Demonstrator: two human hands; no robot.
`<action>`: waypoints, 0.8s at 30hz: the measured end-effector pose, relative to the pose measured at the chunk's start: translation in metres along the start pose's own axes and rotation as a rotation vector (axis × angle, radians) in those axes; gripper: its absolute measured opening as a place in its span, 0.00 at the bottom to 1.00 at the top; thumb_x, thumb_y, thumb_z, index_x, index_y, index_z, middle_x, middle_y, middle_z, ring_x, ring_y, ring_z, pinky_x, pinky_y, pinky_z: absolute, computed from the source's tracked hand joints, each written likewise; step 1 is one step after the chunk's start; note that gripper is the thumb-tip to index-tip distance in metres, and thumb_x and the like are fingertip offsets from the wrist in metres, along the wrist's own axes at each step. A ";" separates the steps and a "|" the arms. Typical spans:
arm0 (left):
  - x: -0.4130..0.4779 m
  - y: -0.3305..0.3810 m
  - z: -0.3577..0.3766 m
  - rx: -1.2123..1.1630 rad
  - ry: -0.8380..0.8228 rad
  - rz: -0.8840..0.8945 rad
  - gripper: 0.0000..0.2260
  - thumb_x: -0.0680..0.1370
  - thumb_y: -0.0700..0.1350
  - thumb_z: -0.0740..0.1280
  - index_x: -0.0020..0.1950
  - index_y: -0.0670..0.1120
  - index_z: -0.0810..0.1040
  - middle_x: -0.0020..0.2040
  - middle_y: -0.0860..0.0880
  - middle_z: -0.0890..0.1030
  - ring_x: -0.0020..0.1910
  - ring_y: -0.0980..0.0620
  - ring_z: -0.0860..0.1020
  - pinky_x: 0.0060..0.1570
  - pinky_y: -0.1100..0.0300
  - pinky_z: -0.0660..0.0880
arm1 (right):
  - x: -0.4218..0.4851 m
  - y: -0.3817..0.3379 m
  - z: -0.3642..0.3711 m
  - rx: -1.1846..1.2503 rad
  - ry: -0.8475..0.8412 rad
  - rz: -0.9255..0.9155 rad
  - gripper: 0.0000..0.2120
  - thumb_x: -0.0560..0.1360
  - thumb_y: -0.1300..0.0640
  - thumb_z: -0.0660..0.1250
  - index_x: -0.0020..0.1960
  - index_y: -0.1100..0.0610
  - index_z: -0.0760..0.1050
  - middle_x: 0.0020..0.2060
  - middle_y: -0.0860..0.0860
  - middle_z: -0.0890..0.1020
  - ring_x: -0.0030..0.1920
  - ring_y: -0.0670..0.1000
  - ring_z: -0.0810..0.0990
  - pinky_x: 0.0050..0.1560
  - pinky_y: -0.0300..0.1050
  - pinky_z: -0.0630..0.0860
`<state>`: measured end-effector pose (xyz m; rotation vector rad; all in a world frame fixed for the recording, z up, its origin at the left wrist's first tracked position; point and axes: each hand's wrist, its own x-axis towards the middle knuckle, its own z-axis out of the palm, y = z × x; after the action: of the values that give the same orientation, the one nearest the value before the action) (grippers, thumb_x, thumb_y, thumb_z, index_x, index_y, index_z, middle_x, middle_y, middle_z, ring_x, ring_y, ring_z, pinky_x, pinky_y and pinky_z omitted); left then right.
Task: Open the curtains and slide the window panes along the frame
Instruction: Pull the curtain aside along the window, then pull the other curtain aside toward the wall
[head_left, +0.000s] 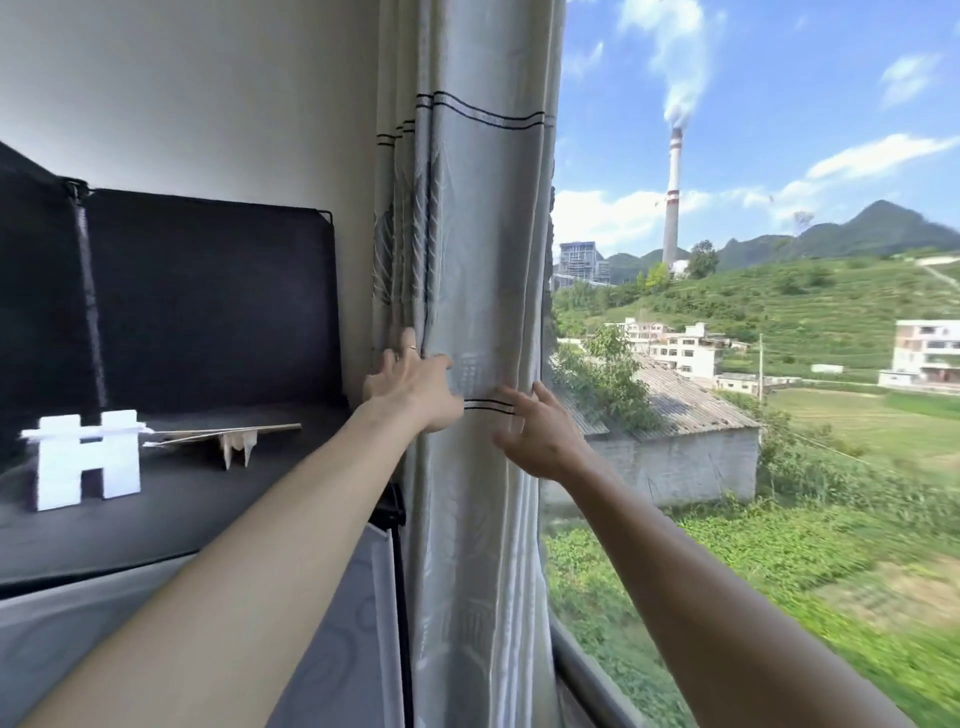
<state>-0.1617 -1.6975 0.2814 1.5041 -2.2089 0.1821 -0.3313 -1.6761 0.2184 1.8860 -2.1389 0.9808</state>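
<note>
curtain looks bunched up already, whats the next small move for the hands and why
Probably release the curtain and reach right for the window pane. The fabric is already gathered against the wall, the view outside is uncovered, and both the left hand and right hand rest open-fingered on its folds.

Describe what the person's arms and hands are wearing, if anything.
Both forearms are bare to the bottom of the frame, with no sleeves showing. The left hand wears a thin, pale ring on one finger. The right hand shows no ring. Neither hand has a glove, and no watch or bracelet shows on either wrist.
</note>
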 end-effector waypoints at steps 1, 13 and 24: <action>-0.011 0.006 -0.002 -0.027 0.003 0.020 0.24 0.78 0.55 0.63 0.75 0.57 0.65 0.79 0.46 0.47 0.73 0.42 0.58 0.59 0.45 0.68 | -0.013 0.000 -0.007 0.013 -0.003 -0.006 0.31 0.75 0.50 0.65 0.76 0.44 0.61 0.77 0.60 0.57 0.77 0.57 0.56 0.72 0.51 0.59; -0.150 0.047 0.019 -0.276 -0.029 0.334 0.15 0.77 0.54 0.59 0.62 0.59 0.76 0.62 0.53 0.78 0.59 0.48 0.75 0.48 0.53 0.71 | -0.196 0.019 -0.088 0.023 -0.107 0.039 0.21 0.78 0.49 0.65 0.70 0.47 0.71 0.65 0.53 0.77 0.58 0.51 0.78 0.54 0.44 0.71; -0.307 0.148 0.073 -0.334 -0.509 0.644 0.12 0.77 0.56 0.62 0.59 0.59 0.79 0.53 0.57 0.82 0.52 0.54 0.79 0.56 0.52 0.77 | -0.443 0.071 -0.143 0.011 -0.113 0.298 0.19 0.76 0.42 0.64 0.67 0.43 0.75 0.60 0.42 0.81 0.53 0.38 0.77 0.55 0.37 0.70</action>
<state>-0.2269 -1.4054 0.1028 0.6683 -2.8836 -0.3983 -0.3480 -1.2253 0.0841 1.6961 -2.5392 0.9555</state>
